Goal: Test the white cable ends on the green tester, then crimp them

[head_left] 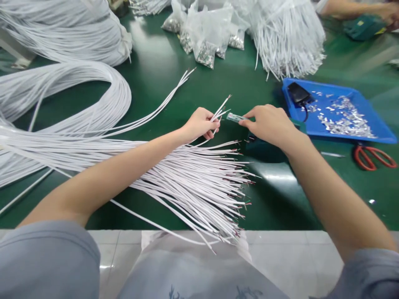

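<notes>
Several white cables (pixel 219 109) are pinched in my left hand (pixel 202 124), their stripped ends pointing up and to the right. Just right of them, my right hand (pixel 270 123) grips a small pale-green piece (pixel 234 117) between thumb and fingers; its kind is unclear. A short gap separates this piece from the cable ends. Beneath my right hand sits a dark green object (pixel 264 148), partly hidden by the hand and wrist. A thick bundle of white cables (pixel 193 174) fans out under my left forearm, with thin coloured cores showing at its tips.
At the right stands a blue tray (pixel 346 132) with small metal pieces and a black object (pixel 299 94). Red-handled scissors (pixel 370 158) lie below it. Farther back are bags of metal parts (pixel 205 37) and more cable bundles (pixel 286 37). A co-worker's hand (pixel 388 14) shows top right.
</notes>
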